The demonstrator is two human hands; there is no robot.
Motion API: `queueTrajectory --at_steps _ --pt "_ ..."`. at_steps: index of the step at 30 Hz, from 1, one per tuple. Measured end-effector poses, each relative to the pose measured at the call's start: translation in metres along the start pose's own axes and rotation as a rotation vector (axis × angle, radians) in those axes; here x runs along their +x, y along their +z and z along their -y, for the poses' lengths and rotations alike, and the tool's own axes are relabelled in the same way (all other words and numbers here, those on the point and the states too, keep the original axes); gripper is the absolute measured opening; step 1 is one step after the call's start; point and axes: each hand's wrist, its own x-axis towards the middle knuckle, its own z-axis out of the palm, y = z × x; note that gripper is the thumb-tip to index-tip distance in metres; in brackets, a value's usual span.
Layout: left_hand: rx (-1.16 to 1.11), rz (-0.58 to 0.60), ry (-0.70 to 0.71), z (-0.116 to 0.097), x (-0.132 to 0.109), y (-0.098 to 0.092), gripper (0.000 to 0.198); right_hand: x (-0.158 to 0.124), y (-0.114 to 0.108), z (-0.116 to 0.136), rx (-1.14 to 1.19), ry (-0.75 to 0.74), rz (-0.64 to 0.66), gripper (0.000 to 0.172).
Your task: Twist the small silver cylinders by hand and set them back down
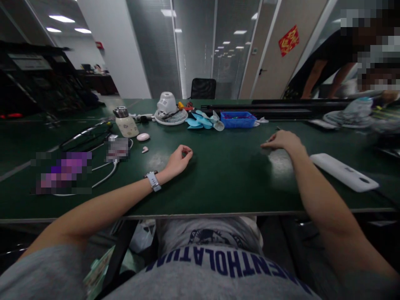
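My left hand point(178, 160) rests on the dark green table point(225, 183), fingers curled into a loose pinch with nothing visible in them; a grey watch sits on its wrist. My right hand point(283, 141) lies palm down farther right, fingers curled under, and what they hold, if anything, is hidden. Beyond my hands lie a white fan housing point(168, 109), light blue fan blades point(201, 121) and a blue tray point(238, 119).
A cream bottle point(126, 123), a pink pebble-shaped case point(143, 136) and white cables lie at the left. A white power bank point(343, 171) lies at the right. Long black rails cross the table's far side. Another person leans over at the far right.
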Motion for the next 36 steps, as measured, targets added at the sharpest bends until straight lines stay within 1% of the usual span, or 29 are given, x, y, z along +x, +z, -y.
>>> queueTrajectory --at_steps 2,5,7,9,11,13,15,19,22,26,29,31,34,36 --pt "-0.016 -0.006 0.004 -0.002 0.000 0.001 0.024 -0.013 0.007 0.035 0.082 -0.102 0.067 0.044" --pt "-0.044 -0.012 0.057 -0.010 -0.003 0.002 0.024 -0.042 0.017 0.090 0.336 -0.339 0.017 0.039" --pt "-0.041 -0.013 0.152 -0.018 -0.007 0.004 0.027 -0.064 0.021 0.121 0.538 -0.492 0.030 0.038" --pt "-0.013 -0.043 0.261 -0.026 -0.011 0.005 0.028 -0.085 0.024 0.143 0.716 -0.611 0.065 0.037" --pt "-0.001 -0.033 0.342 -0.033 -0.015 0.007 0.028 -0.103 0.025 0.156 0.834 -0.697 0.086 0.034" --pt "-0.023 -0.027 0.381 -0.039 -0.018 0.009 0.029 -0.114 0.027 0.162 0.878 -0.754 0.095 0.032" --pt "-0.043 -0.032 0.383 -0.041 -0.019 0.011 0.029 -0.118 0.027 0.164 0.874 -0.770 0.093 0.033" --pt "-0.118 -0.037 0.345 -0.042 -0.017 0.013 0.029 -0.117 0.028 0.163 0.876 -0.745 0.117 0.035" --pt "-0.214 -0.039 0.331 -0.044 -0.015 0.015 0.033 -0.116 0.027 0.163 0.905 -0.757 0.151 0.030" --pt "-0.275 -0.112 0.333 -0.048 -0.014 0.012 0.031 -0.117 0.026 0.163 0.916 -0.726 0.163 0.033" --pt "-0.264 -0.147 0.318 -0.042 -0.013 0.005 0.033 -0.118 0.026 0.164 0.921 -0.730 0.157 0.037" --pt "-0.209 -0.117 0.278 -0.031 -0.011 0.000 0.034 -0.118 0.025 0.164 0.917 -0.747 0.151 0.037" --pt "-0.102 0.003 0.175 -0.012 -0.008 -0.003 0.037 -0.118 0.024 0.164 0.864 -0.766 0.118 0.035" --pt "-0.081 0.082 0.153 -0.003 -0.006 -0.002 0.038 -0.118 0.023 0.164 0.812 -0.773 0.084 0.034"
